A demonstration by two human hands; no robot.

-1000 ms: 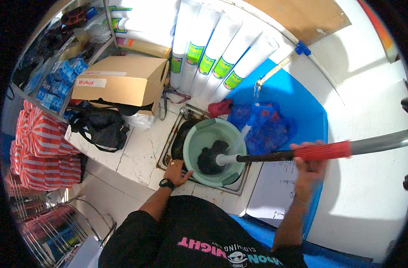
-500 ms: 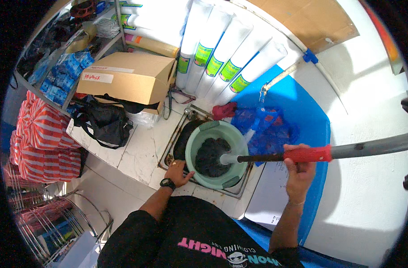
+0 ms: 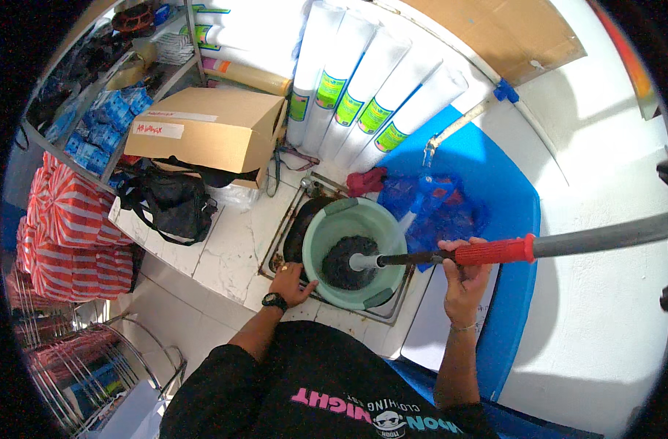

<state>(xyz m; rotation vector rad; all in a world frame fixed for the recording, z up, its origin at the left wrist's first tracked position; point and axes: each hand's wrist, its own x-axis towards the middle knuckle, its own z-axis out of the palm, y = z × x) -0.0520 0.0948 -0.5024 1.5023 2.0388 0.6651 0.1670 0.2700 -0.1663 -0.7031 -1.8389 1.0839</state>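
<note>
A round pale-green tub stands in a metal-rimmed recess in the counter, holding a dark mass whose material I cannot make out. Into it reaches a wand with a dark tube, a pale grey tip and a red grip; a thick grey hose joins it from the right. My right hand is closed around the wand where dark tube meets red grip. My left hand, wearing a black watch, lies with fingers apart on the recess's front edge, its thumb next to the tub's wall.
A cardboard box and black bag sit at the counter's left. Tall plastic-wrapped white rolls line the back. Behind the tub are a tap and blue plastic. Red-striped bundles fill the left; a white wall bounds the right.
My right hand and the wand have shifted left and slightly down, and the tip sits further into the tub. The dark mass appears smaller at its top. My left hand has stayed put.
</note>
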